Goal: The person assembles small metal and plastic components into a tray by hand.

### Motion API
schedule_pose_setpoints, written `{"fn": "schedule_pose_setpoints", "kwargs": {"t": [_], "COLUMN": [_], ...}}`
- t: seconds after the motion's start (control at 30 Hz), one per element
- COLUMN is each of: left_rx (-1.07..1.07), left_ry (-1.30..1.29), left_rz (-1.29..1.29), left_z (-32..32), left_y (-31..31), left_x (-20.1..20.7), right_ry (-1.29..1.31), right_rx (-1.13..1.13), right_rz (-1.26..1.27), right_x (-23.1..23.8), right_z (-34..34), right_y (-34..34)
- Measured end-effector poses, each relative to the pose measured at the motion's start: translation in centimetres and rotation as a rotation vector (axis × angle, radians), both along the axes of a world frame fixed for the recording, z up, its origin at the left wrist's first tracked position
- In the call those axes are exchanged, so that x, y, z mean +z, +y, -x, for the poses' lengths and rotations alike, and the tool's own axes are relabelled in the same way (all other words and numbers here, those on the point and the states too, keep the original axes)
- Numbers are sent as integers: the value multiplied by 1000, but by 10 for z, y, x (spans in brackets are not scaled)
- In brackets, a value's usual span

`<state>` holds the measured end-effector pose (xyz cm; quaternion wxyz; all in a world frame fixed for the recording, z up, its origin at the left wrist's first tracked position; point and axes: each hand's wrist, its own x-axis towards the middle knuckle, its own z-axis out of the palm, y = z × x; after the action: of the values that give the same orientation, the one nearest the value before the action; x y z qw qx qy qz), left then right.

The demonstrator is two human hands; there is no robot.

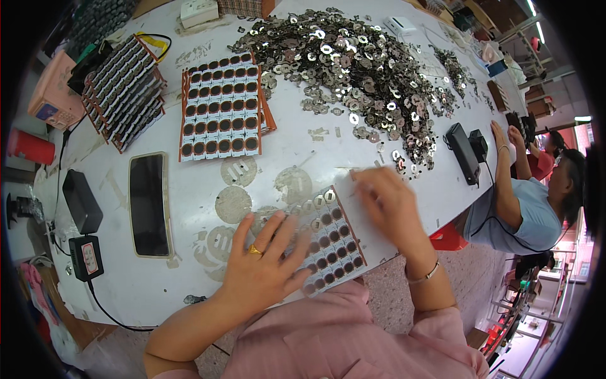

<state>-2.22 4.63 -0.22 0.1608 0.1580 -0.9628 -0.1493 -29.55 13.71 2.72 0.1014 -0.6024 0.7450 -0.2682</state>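
Observation:
Close in front of me, at the table's near edge, lies a panel with rows of round dark discs. Several shiny metal washers sit on its far rows. My left hand, with a ring on one finger, is spread at the panel's left side, its fingertips partly over it and blurred. My right hand is just off the panel's right edge, fingers bent and smeared by motion; whether it holds anything is hidden. Beyond it spreads a large heap of loose metal washers, with a few strays at its near end.
Similar panels are stacked flat at the far left centre, with a taller leaning stack beyond. A phone, a black box and a cabled adapter lie left. Right are a black device and a seated co-worker.

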Motion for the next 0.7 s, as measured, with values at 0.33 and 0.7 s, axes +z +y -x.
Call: {"fn": "schedule_pose_setpoints", "kwargs": {"t": [0.33, 0.7], "left_rx": [-4, 13], "left_ry": [0, -23], "left_rz": [16, -2], "left_z": [-2, 2], "left_y": [-1, 1], "left_x": [-1, 1], "right_ry": [351, -1216], "right_rx": [-107, 122], "right_rz": [105, -221], "right_x": [-13, 2], "right_z": [43, -19], "right_y": [-21, -2]}}
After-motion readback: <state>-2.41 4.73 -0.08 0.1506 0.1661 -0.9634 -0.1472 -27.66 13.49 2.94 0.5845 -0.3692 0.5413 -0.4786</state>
